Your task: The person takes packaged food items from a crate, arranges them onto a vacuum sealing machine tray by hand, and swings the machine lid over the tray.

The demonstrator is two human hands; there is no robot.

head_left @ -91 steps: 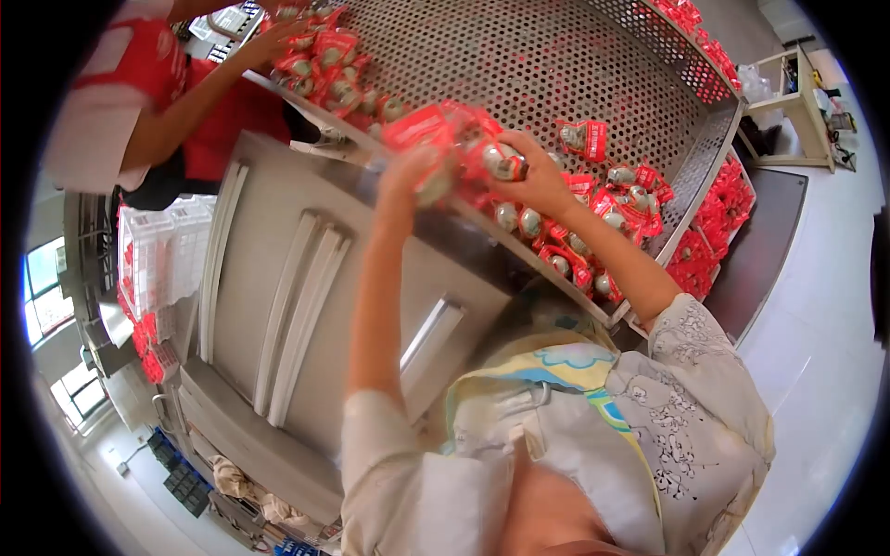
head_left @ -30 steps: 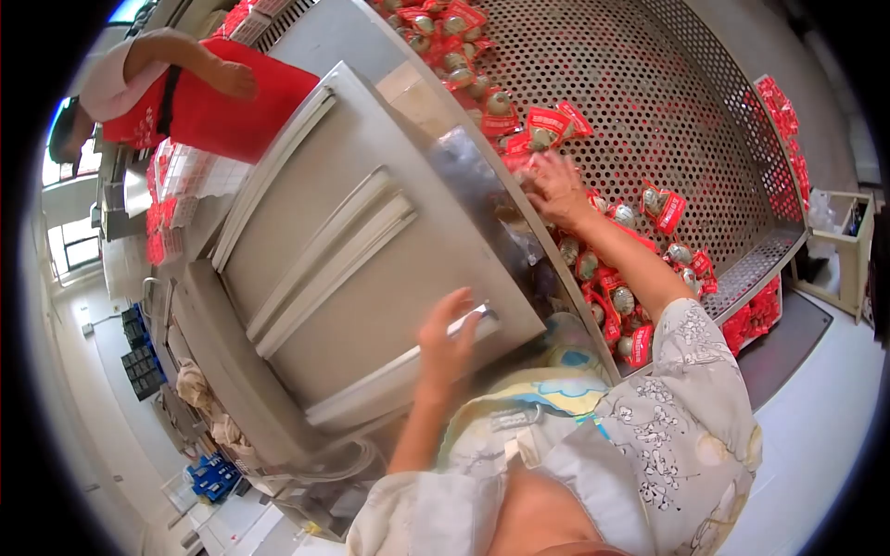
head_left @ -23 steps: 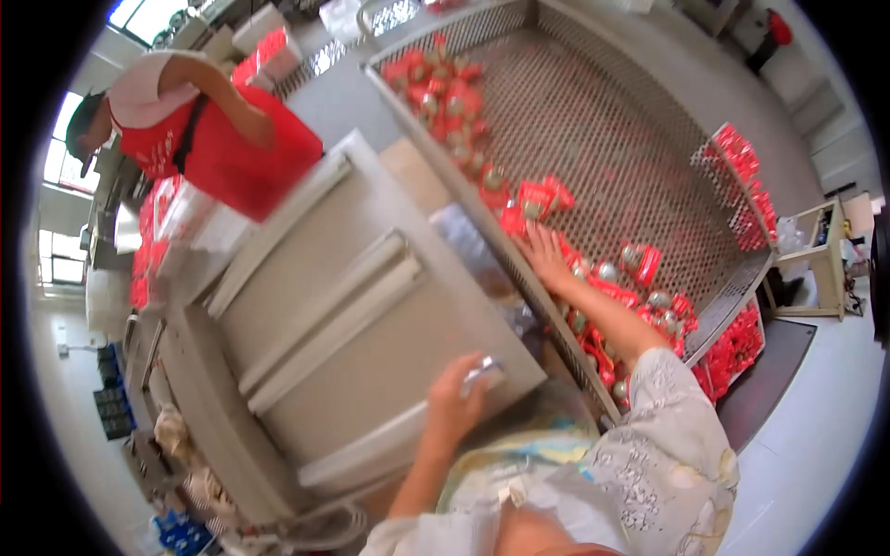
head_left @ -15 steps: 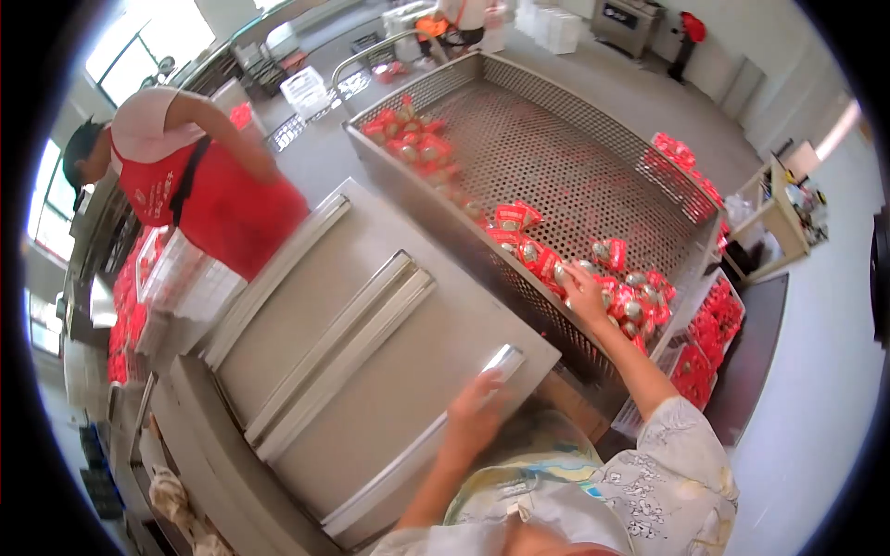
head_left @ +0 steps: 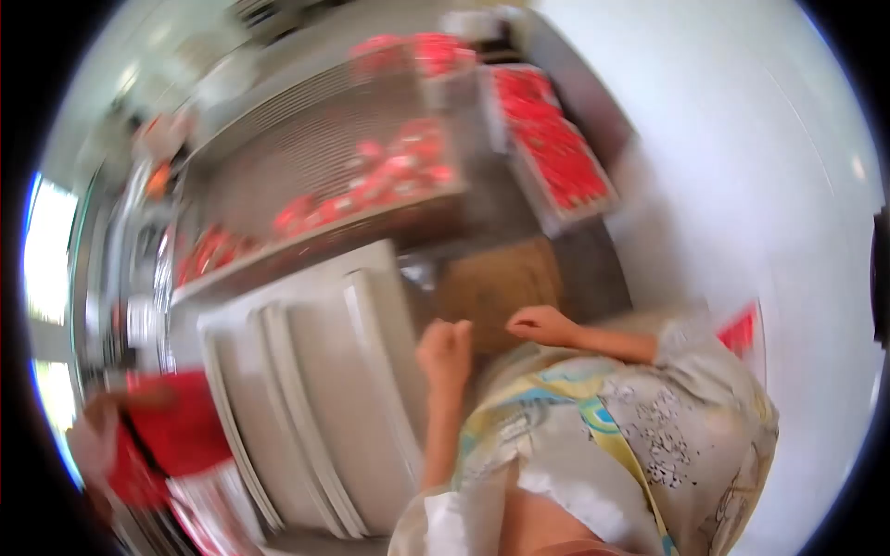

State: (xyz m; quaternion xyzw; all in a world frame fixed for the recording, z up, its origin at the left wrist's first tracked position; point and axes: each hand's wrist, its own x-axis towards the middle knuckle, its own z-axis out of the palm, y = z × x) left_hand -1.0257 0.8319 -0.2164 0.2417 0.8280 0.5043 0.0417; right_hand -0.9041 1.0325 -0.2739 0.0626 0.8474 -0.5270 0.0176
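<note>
My left hand (head_left: 446,350) hovers past the right edge of the metal panel (head_left: 324,371), its fingers curled in; what it holds, if anything, does not show. Close by on the right, my right hand (head_left: 544,326) is also closed, above a brown board (head_left: 501,283), with its contents hidden. Neither hand touches the perforated metal tray (head_left: 278,139). Blurred red packets (head_left: 371,185) lie along that tray's near side, and more red packets (head_left: 211,252) lie in its left corner.
A white crate (head_left: 556,222) full of red packets stands right of the tray. Another crate of red packets (head_left: 440,56) is behind the tray. A co-worker in a red apron (head_left: 176,431) is at the lower left. Pale floor (head_left: 723,167) spans the right side.
The view has swung to the right. My right hand has left the packets in the tray and come back near my body, fingers closed. My left hand has curled up beside it.
</note>
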